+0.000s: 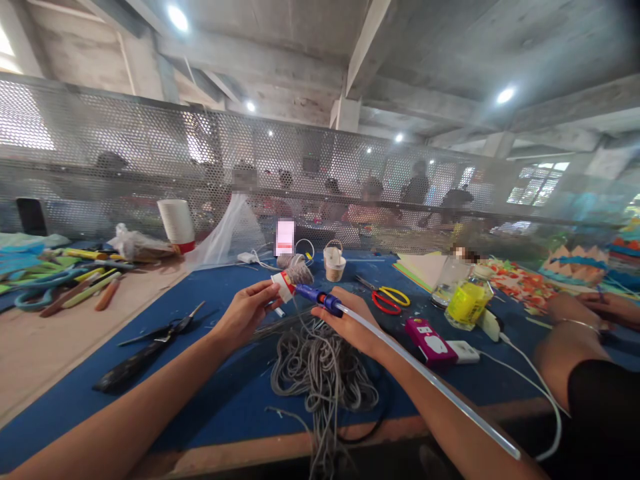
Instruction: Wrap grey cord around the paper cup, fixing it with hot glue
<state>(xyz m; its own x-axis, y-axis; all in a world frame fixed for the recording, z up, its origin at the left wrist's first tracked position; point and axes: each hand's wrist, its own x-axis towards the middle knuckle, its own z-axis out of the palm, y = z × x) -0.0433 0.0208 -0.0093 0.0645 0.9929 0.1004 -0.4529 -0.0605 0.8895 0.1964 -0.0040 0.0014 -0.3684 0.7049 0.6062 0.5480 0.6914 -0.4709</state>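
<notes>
While the left hand (249, 308) pinches a white-and-red paper cup (283, 287) touching coiled grey cord (300, 270), the right hand (351, 321) grasps a blue plastic glue gun (314, 295) with translucent stick (425, 371).

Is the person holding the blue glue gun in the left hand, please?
No, the right hand holds the blue glue gun, while the left hand holds the white-and-red piece.

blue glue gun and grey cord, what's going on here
Someone's left hand holds a white-and-red paper cup, with a bunch of grey cord beside it. The right hand grips a blue plastic glue gun, a long clear glue stick running from its back, its front end close to the cup; whether they touch is hard to tell. A loose heap of grey cord lies on the blue tabletop between the forearms.
</notes>
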